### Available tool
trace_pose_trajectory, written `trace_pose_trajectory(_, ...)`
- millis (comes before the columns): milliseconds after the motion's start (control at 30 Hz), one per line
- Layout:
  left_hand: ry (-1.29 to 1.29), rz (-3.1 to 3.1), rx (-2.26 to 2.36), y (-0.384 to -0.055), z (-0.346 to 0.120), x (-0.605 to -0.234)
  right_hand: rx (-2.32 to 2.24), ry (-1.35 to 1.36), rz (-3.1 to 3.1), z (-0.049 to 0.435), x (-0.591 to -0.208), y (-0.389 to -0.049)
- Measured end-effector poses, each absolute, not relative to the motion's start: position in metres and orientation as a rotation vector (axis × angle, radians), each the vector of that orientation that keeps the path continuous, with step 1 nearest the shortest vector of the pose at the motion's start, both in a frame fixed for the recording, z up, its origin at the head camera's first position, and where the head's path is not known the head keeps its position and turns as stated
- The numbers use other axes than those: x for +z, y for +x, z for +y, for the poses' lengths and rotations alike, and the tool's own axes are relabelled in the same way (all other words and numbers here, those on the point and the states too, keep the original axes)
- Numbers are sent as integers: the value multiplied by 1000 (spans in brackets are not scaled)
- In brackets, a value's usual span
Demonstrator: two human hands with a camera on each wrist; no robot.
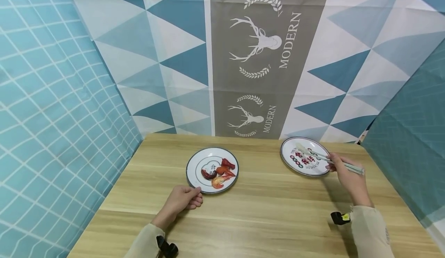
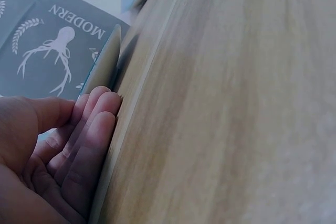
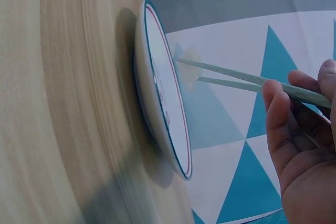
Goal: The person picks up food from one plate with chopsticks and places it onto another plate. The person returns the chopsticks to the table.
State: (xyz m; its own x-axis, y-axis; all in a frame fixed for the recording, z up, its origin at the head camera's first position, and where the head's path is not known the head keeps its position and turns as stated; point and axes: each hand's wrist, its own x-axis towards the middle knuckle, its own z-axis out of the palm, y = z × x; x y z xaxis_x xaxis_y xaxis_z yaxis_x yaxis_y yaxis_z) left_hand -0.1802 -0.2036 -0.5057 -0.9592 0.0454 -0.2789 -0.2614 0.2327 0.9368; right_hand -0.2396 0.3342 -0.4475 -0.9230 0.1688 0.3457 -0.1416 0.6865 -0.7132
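My left hand [image 1: 181,201] pinches the near rim of a white plate [image 1: 196,165] with a dark edge, thumb on top and fingers below. On that plate lie several food pieces, among them an orange shrimp [image 1: 219,181] and a dark red curved piece [image 1: 208,174]. In my right hand [image 1: 349,179] I hold pale green chopsticks [image 3: 226,71]. Their tips grip a pale, translucent piece of food [image 3: 190,65]. It hangs over a second white plate [image 3: 163,87], apart from its surface. Red characters [image 1: 304,160] and a ring pattern decorate this plate.
Both plates stand on a wooden table [image 1: 250,219], the second one near the back right edge. A patterned cloth [image 1: 257,57] hangs behind the table. Blue checked cloth [image 1: 62,95] covers the left side, and teal cloth [image 1: 410,134] the right.
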Motion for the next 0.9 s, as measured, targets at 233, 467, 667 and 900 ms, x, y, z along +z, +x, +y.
trace_pose_trajectory(233, -220, 2269, 1786, -180, -204, -509, 1112, -1, -2486, 332, -443, -235)
trace_pose_trajectory(467, -219, 2264, 1780, -181, -205, -511, 1099, 24, -2483, 331, -440, -230)
trace_pose_trajectory(667, -232, 2274, 1770, -182, -205, -511, 1060, 70, -2459, 326, -437, -228)
trace_pose_trajectory(900, -239, 2278, 1759, -183, -204, -512, 1083, 118, -2443, 323, -436, -228)
